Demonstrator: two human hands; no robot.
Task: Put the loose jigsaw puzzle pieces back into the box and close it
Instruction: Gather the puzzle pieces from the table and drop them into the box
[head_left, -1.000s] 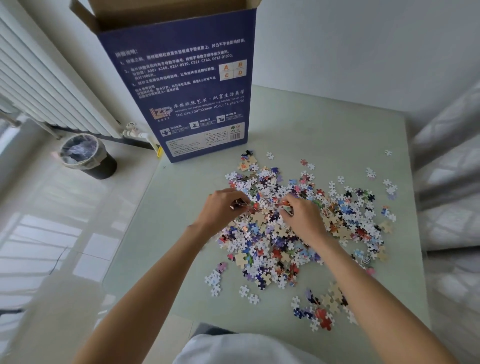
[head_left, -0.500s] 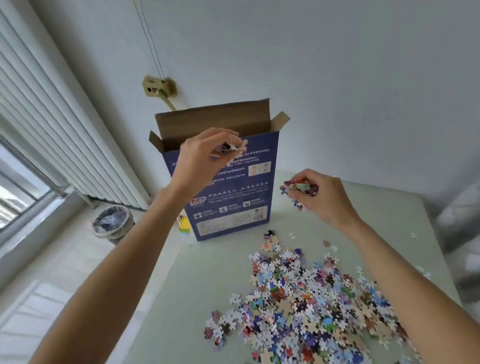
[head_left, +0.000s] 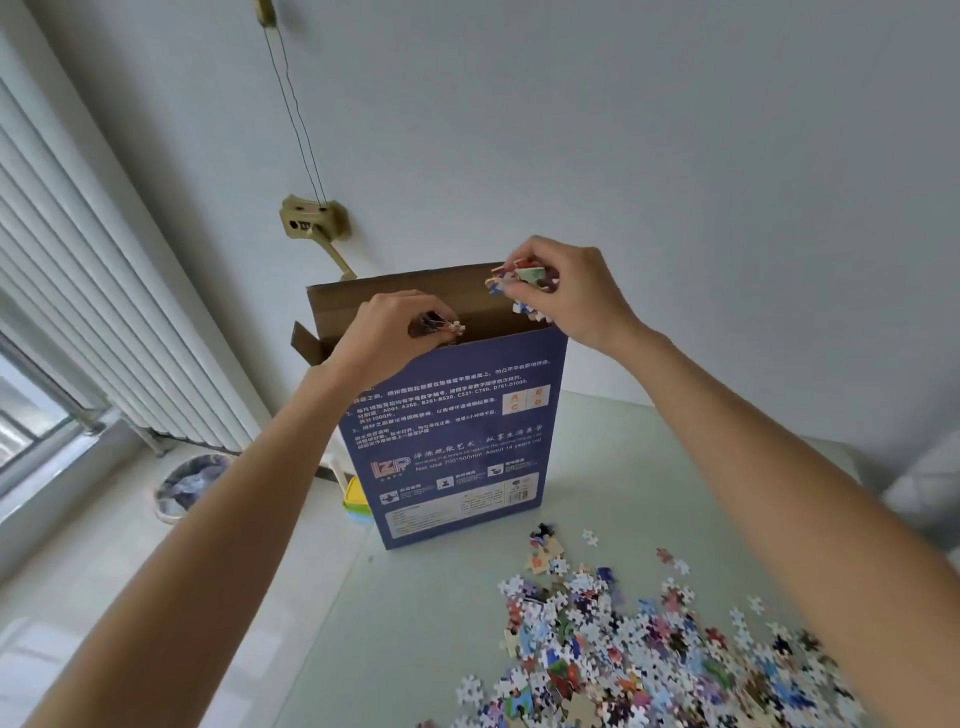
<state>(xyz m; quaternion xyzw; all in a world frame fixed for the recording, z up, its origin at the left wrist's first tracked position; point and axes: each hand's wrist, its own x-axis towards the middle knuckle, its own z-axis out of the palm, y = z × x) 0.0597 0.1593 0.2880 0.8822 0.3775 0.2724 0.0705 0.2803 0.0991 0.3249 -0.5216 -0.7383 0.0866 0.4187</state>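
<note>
White ribbed blinds (head_left: 78, 291) slant down the left edge, above a round bin (head_left: 183, 488) lined with crinkled plastic at lower left. At centre stands the tall blue box (head_left: 452, 431), smooth printed card outside, plain brown inside, its top flaps up and open. The left hand (head_left: 387, 338) hovers at the open mouth, fingers pinched narrow on a small clump of pieces (head_left: 439, 327). The right hand (head_left: 571, 291), at the box's upper right corner, grips a larger bunch of pieces (head_left: 519, 288), fingers curled around them. Across the lower right, the loose jigsaw pieces (head_left: 649, 654), knobbed and many-coloured, lie heaped on the smooth, pale green table (head_left: 431, 613).
</note>
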